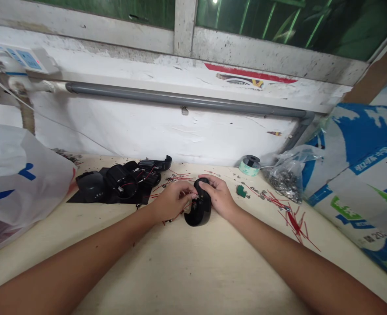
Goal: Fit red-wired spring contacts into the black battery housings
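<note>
You are working at a cream-topped bench beneath a window, a chipped white wall and a grey conduit, with a power strip mounted at upper left. A white plastic bag with blue print is slumping in from the left edge, while a blue-and-white printed sack is leaning in at right. Black plastic shells are lying on a black mat, left of centre. Toward the right, a clear bag of small metal parts is resting beside a green-and-white tape roll, and red wire leads are scattered across the bench, with a small green part among the loose bits.

Your hands are coming together at centre on a black oval plastic housing: your right hand is clamping its upper end, while your left hand is pinching at its edge, the fingertips working at something too small to tell.

The sack is showing "中国" and what looks like "202"; no brand is legible.
</note>
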Action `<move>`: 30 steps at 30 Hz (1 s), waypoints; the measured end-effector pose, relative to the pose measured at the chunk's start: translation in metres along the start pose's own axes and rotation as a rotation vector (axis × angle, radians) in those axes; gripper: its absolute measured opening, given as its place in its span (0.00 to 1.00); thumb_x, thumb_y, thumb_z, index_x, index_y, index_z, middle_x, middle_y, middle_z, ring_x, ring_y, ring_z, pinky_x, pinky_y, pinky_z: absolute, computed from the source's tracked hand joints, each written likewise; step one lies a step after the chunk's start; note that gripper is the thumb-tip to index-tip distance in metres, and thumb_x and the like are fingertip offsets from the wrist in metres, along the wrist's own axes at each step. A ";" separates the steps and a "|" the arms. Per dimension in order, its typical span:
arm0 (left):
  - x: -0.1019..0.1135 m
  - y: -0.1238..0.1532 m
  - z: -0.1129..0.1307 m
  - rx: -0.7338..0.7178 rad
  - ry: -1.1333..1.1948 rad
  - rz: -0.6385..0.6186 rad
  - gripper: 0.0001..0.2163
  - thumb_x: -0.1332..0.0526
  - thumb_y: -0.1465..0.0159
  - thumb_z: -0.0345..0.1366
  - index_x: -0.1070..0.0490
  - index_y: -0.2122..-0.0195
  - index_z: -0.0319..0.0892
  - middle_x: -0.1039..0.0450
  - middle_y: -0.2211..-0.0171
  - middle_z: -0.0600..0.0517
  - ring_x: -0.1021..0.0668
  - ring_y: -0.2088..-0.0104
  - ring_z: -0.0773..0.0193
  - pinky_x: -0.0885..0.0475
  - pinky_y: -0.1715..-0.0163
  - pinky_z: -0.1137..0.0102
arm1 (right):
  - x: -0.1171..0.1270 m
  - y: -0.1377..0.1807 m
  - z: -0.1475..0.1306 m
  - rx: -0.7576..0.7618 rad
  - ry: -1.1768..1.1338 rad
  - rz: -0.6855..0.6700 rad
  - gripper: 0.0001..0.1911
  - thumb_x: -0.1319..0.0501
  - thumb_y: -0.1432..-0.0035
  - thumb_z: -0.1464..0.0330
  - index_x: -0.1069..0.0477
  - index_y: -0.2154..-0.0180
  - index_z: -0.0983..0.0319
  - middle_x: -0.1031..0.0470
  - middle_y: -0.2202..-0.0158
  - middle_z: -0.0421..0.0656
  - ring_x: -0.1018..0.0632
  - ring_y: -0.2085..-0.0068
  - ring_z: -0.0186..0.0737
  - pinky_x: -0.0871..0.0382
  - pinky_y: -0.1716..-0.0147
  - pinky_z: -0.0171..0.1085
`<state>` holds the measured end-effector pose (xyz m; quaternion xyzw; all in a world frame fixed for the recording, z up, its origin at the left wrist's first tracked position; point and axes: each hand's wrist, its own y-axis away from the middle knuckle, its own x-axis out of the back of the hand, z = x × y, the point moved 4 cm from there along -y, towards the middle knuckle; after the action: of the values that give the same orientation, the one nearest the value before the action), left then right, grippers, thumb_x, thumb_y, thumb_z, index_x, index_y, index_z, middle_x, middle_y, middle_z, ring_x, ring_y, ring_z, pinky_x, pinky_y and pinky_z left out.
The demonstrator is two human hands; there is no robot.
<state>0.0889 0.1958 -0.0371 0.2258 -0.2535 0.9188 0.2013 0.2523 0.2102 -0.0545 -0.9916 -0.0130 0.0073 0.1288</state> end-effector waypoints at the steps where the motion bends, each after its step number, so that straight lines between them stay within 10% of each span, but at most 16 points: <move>1: 0.000 0.000 -0.001 -0.003 0.004 -0.004 0.06 0.40 0.35 0.33 0.24 0.64 0.39 0.22 0.68 0.50 0.22 0.67 0.64 0.27 0.65 0.70 | 0.000 0.000 0.000 -0.004 0.002 -0.009 0.18 0.31 0.51 0.59 0.23 0.59 0.61 0.25 0.71 0.39 0.28 0.70 0.38 0.35 0.68 0.37; 30: -0.002 0.006 0.010 -0.210 -0.223 0.034 0.06 0.40 0.34 0.28 0.24 0.65 0.41 0.22 0.68 0.50 0.23 0.66 0.63 0.28 0.62 0.66 | -0.002 0.000 -0.003 -0.047 -0.024 -0.127 0.15 0.32 0.51 0.62 0.21 0.60 0.60 0.22 0.69 0.39 0.26 0.68 0.38 0.34 0.67 0.37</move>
<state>0.0907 0.1844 -0.0326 0.2999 -0.3726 0.8598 0.1787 0.2499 0.2096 -0.0514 -0.9913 -0.0773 0.0106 0.1055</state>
